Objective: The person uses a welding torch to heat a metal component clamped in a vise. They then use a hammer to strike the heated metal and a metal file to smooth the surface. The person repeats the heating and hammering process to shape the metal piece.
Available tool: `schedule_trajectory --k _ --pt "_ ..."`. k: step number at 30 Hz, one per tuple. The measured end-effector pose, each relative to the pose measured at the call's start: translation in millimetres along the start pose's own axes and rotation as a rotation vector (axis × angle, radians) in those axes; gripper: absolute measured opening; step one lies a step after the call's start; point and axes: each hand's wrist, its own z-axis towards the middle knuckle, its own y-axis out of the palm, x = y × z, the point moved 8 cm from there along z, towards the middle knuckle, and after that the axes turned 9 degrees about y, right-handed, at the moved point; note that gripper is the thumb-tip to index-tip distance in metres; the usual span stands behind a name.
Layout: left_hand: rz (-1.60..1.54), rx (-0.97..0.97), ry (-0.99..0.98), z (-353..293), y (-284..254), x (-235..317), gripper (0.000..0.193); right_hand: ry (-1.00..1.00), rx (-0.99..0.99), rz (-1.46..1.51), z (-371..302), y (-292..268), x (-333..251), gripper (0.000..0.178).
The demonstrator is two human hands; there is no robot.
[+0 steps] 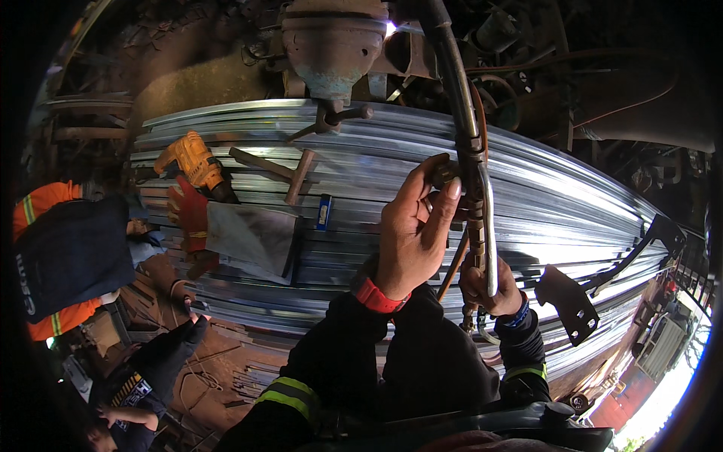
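Observation:
A cutting torch (472, 162) with a long metal tube and a lever stands in front of me, its upper end reaching past the top of the view. My left hand (416, 230), with a red band at the wrist, has thumb and fingers closed around a round valve knob (445, 175) on the torch's left side. Lower down, my right hand (497, 290) is wrapped round the torch handle beside the lever's end; a blue band circles that wrist. Brass fittings and hoses show just below this hand.
Long shiny metal bars (361, 143) lie beneath. On them are a yellow power drill (197, 160), a hammer (300, 177), a blue box (324, 212), a grey sheet (252, 237) and a dark bracket (568, 301). A vise (337, 56) stands beyond; two people are at left.

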Motion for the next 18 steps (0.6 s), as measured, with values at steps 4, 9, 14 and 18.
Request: schedule_trajectory --k 4,9,14,18 --pt "0.005 -0.006 0.011 2 1 2 0.038 -0.043 -0.017 -0.007 2 -1 -1 0.075" --pt "0.010 -0.010 0.019 5 1 4 0.038 -0.068 -0.052 0.016 4 2 -5 0.071" --pt "0.007 0.005 0.007 4 0 4 0.038 -0.059 -0.027 0.024 5 3 -5 0.047" --pt "0.004 0.024 0.007 2 -1 3 0.037 -0.086 -0.038 -0.005 4 3 -5 0.050"
